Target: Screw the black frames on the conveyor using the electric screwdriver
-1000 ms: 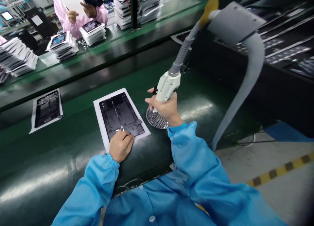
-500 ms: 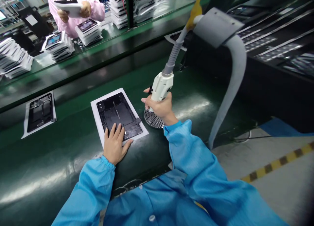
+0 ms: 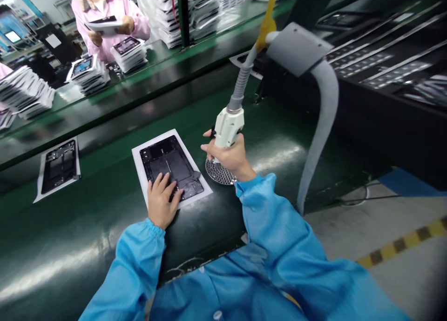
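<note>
The person's right hand [image 3: 230,154] is wrapped around a white tool [image 3: 228,128] on a grey hose [image 3: 239,88], above a perforated metal disc [image 3: 218,173]. The left hand [image 3: 161,201], fingers spread, rests on the near end of a black device panel [image 3: 171,160], which lies on a white sheet [image 3: 140,172] on the green desk [image 3: 104,172].

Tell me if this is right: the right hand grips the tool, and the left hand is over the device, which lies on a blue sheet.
Not quite: the head view shows that the sheet is white, not blue. The right hand does grip the tool, and the left hand is over the device.
</note>
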### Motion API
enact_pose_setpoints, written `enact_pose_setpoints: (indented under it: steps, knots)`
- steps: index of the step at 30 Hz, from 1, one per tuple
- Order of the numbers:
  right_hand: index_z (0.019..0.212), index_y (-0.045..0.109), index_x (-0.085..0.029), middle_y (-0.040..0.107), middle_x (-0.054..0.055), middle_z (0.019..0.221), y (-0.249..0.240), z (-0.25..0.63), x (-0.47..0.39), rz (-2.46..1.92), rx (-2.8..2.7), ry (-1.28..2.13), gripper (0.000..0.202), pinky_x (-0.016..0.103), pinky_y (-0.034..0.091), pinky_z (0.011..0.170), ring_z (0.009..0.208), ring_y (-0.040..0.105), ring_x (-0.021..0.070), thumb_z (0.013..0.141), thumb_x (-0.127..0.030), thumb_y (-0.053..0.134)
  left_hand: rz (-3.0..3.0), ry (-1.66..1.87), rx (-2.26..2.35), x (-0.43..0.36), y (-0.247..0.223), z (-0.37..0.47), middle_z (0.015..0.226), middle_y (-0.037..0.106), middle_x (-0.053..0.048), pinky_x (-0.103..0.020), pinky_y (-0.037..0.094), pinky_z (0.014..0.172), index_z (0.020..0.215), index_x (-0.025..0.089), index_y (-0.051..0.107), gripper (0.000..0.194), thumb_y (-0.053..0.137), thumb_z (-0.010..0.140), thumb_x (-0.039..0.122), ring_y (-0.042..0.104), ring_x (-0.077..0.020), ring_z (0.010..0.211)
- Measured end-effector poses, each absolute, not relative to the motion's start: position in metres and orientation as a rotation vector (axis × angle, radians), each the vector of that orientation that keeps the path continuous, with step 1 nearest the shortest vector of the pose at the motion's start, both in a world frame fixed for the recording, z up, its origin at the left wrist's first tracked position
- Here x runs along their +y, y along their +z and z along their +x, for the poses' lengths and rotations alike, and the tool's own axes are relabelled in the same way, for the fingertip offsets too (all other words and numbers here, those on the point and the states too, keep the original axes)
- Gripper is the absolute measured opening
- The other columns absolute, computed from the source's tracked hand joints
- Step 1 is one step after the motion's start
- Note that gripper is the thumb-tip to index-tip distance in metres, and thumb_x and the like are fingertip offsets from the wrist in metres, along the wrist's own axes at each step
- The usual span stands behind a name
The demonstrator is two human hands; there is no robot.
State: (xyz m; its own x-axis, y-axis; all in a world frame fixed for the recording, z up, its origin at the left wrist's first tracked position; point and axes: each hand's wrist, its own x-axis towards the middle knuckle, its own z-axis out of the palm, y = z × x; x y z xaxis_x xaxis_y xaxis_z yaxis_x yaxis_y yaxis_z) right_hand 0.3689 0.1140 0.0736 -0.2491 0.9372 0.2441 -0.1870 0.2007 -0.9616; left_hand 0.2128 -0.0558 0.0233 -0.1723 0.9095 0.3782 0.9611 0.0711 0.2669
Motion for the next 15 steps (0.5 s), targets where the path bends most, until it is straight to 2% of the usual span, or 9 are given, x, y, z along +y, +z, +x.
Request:
enact_pose_setpoints:
  steps: [3,8,12,15]
  knots:
    - [0.079,0.063,-0.019,0.055,-0.008,0.042,0.076,0.371,0.111,-0.731,-1.39,1.338,0.023,0.029,0.044,0.045,0.036,0.051,0.0109,0.059,-0.02,0.074,-2.003,-0.765,-2.218,-0.031,0.029,0.238,0.131,0.061,-0.011,-0.06,0.031,0.109,0.1,0.021,0.072,0.021,0.061,0.088,0.034,0.048,-0.0318,0.13]
    - [0.083,0.062,-0.019,0.055,-0.008,0.043,0.082,0.376,0.104,-0.66,-1.397,1.477,0.028,0.028,0.044,0.044,0.038,0.051,0.0109,0.06,-0.023,0.077,-2.114,-0.833,-2.33,0.012,0.033,0.281,0.141,0.053,-0.008,-0.059,0.033,0.109,0.107,0.024,0.07,0.026,0.066,0.084,0.037,0.041,-0.031,0.136]
    - [0.083,0.061,-0.019,0.056,-0.008,0.045,0.088,0.379,0.103,-0.631,-1.43,1.518,0.031,0.028,0.046,0.045,0.04,0.051,0.0105,0.059,-0.027,0.079,-2.14,-0.855,-2.41,0.024,0.03,0.29,0.136,0.058,-0.003,-0.061,0.03,0.111,0.094,0.025,0.073,0.013,0.063,0.087,0.027,0.04,-0.0294,0.137]
    - [0.079,0.06,-0.02,0.055,-0.008,0.046,0.087,0.38,0.107,-0.663,-1.415,1.46,0.028,0.029,0.047,0.046,0.039,0.05,0.0104,0.059,-0.029,0.078,-2.147,-0.883,-2.389,0.024,0.027,0.288,0.135,0.058,-0.003,-0.063,0.027,0.111,0.089,0.025,0.074,0.013,0.064,0.086,0.034,0.039,-0.0308,0.137]
